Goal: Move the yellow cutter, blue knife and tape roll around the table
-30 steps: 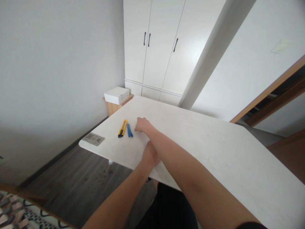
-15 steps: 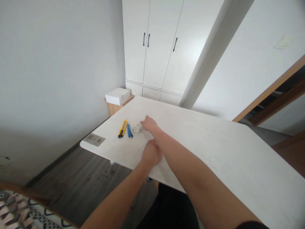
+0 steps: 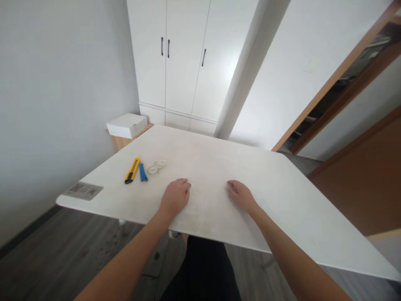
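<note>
Both of my hands lie palm down on a white table (image 3: 282, 196). My left hand (image 3: 175, 196) rests flat near the front edge with its fingers stretched out, holding nothing. My right hand (image 3: 241, 195) lies flat a little to the right, also with nothing in it. Further left on the table sit a yellow utility knife (image 3: 132, 170), a small blue tool (image 3: 143, 172) beside it, and two small clear round rolls (image 3: 156, 166) side by side. The rolls are nearest to my left hand but apart from it.
A grey label sticker (image 3: 83, 190) lies at the table's left corner. A white box (image 3: 126, 125) sits on a low wooden stand behind the table. White wardrobe doors (image 3: 175, 58) stand at the back. A wooden door frame (image 3: 338, 79) is at the right.
My right hand let go of the round rolls beside the blue tool and drew back to lie flat near the front. My left hand spread flat. The view shifted to the right.
</note>
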A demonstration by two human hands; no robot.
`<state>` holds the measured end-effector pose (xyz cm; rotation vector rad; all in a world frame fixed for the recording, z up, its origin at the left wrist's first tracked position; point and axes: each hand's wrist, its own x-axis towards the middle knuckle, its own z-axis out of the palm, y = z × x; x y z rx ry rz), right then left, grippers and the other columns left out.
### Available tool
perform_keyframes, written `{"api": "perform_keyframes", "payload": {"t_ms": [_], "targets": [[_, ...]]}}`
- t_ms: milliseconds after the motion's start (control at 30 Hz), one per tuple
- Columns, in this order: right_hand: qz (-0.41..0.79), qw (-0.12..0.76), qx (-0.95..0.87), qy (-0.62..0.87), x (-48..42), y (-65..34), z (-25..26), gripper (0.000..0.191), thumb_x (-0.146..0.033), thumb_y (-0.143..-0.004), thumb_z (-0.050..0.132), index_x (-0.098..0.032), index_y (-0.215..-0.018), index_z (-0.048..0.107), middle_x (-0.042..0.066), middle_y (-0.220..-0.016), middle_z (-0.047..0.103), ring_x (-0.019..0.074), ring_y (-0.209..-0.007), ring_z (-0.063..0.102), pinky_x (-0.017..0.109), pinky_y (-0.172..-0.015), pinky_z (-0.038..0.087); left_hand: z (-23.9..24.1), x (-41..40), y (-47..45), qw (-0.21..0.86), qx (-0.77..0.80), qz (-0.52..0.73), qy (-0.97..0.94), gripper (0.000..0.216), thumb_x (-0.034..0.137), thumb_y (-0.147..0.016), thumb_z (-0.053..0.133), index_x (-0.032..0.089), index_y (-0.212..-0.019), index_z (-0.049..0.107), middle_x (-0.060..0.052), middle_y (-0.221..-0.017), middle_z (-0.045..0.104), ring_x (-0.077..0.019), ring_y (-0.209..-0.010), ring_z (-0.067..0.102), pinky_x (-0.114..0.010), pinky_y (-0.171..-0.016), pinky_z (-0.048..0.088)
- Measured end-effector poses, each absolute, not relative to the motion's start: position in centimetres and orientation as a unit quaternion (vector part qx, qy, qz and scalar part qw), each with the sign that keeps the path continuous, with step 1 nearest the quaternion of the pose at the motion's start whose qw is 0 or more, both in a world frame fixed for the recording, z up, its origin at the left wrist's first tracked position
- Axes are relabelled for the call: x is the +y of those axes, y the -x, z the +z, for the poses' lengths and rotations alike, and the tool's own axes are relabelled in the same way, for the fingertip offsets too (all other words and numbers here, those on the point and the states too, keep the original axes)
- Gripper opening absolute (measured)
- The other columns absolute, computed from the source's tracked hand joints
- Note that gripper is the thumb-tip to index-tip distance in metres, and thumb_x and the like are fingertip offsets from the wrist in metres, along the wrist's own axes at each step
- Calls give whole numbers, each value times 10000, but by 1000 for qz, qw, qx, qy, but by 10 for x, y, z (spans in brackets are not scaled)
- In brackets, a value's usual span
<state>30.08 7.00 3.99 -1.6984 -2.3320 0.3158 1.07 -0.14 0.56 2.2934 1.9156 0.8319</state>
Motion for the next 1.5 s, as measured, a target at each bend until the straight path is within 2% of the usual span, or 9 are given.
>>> {"api": "perform_keyframes", "payload": {"t_ms": [167,300,400,733,1067,1500], "targets": [[62,108,-788,603,46,-370,25,465,-421,-946,475,-215,-1341,606,130,-1447,549,249,-1370,463,403,-1162,321,4,0,-8,2,610,274,-743,349,241,-921,432,206,-1066,748,-98,-1219,707,-232,-1143,643,-406,-1059,477],[43,89,-786,611,32,-377,19,640,-569,-953,445,-165,-1446,505,173,-1548,421,287,-1452,342,451,-1197,226,4,0,-6,-4,613,264,-744,378,301,-929,404,211,-1063,746,-83,-1222,709,-227,-1142,648,-396,-1061,478],[33,82,-793,603,23,-372,19,703,-635,-943,431,-181,-1478,466,171,-1583,364,309,-1472,294,481,-1198,181,3,1,-4,-4,616,262,-743,388,343,-921,403,221,-1059,744,-68,-1228,708,-233,-1143,652,-405,-1061,482],[53,62,-811,580,17,-375,23,817,-703,-933,370,-156,-1540,376,203,-1612,284,339,-1503,205,500,-1204,125,1,2,0,2,616,260,-744,429,417,-919,391,209,-1063,738,-77,-1245,699,-232,-1168,641,-394,-1085,464],[33,59,-813,579,18,-375,18,848,-738,-933,294,-151,-1542,370,193,-1616,281,334,-1504,202,499,-1202,124,-1,4,1,1,612,259,-747,435,418,-909,400,203,-1064,746,-77,-1238,704,-236,-1153,650,-387,-1079,472],[24,59,-814,577,18,-375,17,846,-742,-934,286,-149,-1529,390,201,-1606,301,342,-1494,229,496,-1196,144,-1,3,1,-7,610,260,-749,431,406,-910,396,202,-1052,748,-80,-1230,707,-239,-1145,655,-389,-1064,482]]}}
